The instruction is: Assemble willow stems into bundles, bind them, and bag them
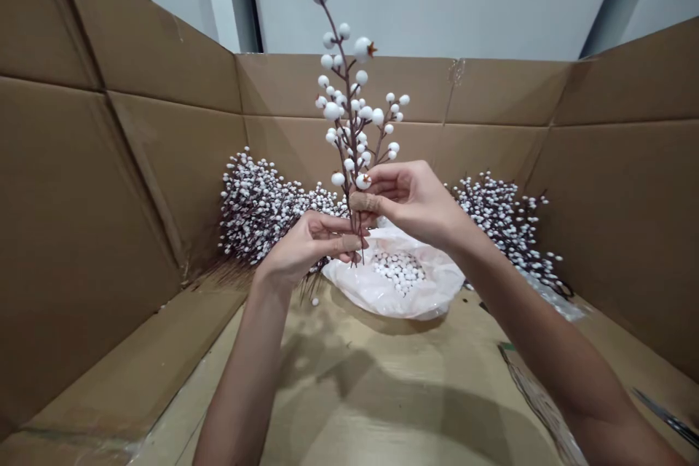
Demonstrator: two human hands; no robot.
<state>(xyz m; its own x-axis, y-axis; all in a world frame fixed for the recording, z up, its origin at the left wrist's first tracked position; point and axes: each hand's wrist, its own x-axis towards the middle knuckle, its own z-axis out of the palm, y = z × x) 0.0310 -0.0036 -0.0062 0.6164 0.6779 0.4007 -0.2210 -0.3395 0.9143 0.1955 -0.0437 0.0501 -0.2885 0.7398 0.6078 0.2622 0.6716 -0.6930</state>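
An artificial berry branch [351, 105] stands upright in front of me, its brown stems carrying white berries, a few with small orange-brown star tips. Low on the stems, my left hand [311, 242] pinches them between thumb and fingers. Just above it, my right hand [412, 202] grips the branch near its lowest berries, with tape or a covering around the thumb. The stem ends poke out below the left fingers. Behind the hands lies a white plastic bag [349, 282], opened out, with many loose white berries [401, 271] in it.
Piles of berry branches lie at the back left [262, 207] and back right [496, 222]. Cardboard walls [404, 87] enclose the table [404, 393] on three sides. Scissors [669, 415] rest at the right edge. A single loose berry [315, 301] sits before the bag.
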